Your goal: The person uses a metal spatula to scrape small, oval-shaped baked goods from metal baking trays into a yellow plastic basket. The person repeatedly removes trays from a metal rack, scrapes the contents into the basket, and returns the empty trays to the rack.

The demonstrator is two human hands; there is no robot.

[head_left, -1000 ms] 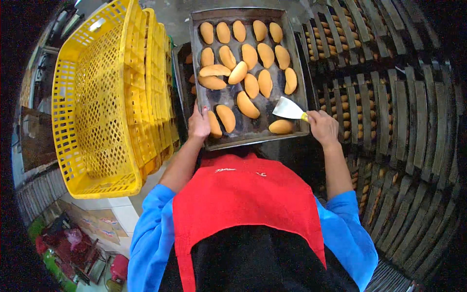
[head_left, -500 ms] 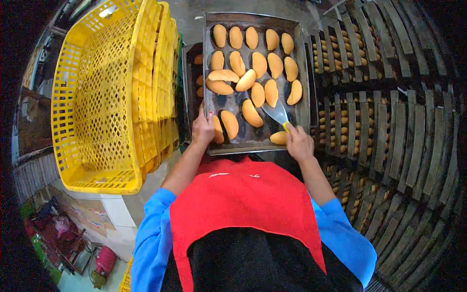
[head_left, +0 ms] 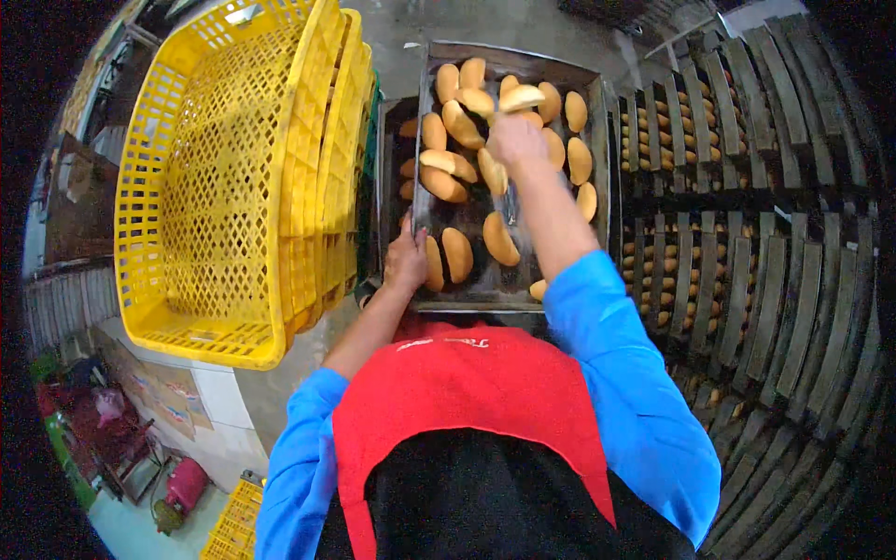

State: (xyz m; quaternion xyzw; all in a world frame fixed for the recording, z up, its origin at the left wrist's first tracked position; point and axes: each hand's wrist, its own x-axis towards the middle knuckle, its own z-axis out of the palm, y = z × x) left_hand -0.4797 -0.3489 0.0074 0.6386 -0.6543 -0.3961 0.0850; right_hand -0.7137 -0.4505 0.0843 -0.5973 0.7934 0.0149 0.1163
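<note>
1. Now the right hand (head_left: 515,140) sits far up the baking tray (head_left: 602,201), near the far rolls at about 12 o'clock. One second ago it was at the tray's near right corner, about 5 o'clock, with a pale metal scraper at the rim; half a second ago it was working among the middle rolls. The arm is stretched out over the tray, blue sleeve and all.

2. That reach suggests, as a judgement, that the loosening of the rolls has moved from the near edge to the back rows — the rolls at the near end already lie askew.

3. The bread rolls (head_left: 499,238) are golden and oval. They lie on the dark tray, some in loose rows, some tipped across one another at about 10 o'clock of the tray. One roll (head_left: 521,96) sits just above the right hand's knuckles, touching or just beside it.

4. Right hand fingers: curled down and closed, seen from the back. The scraper does not show clearly now, so what they grip cannot be told.

5. The left hand (head_left: 406,261) rests at the tray's near left corner, about 7 o'clock, fingers folded over the rim and holding it steady, beside a roll.

6. A stack of yellow plastic crates (head_left: 233,177) stands tilted at 9 o'clock, and a rack of further trays (head_left: 747,233) fills the 3 o'clock side.
</note>
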